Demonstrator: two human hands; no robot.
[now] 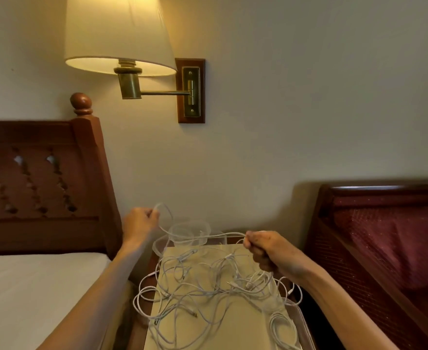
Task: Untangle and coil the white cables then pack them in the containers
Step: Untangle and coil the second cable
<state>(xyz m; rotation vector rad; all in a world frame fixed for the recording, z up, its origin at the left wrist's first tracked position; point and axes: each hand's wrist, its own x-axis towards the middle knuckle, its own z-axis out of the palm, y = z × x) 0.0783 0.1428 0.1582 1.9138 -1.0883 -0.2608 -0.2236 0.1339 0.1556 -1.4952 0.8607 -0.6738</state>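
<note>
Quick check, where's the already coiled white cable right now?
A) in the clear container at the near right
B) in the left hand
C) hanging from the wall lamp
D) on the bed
A: a neat coiled cable lies inside the clear container at the near right, beside the tangled cables.

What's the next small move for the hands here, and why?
Probably lift the strand further to draw it free of the pile. The left hand and right hand each pinch one white cable stretched between them, while the tangled cables lie knotted on the table. Nothing is coiled in hand yet.
</note>
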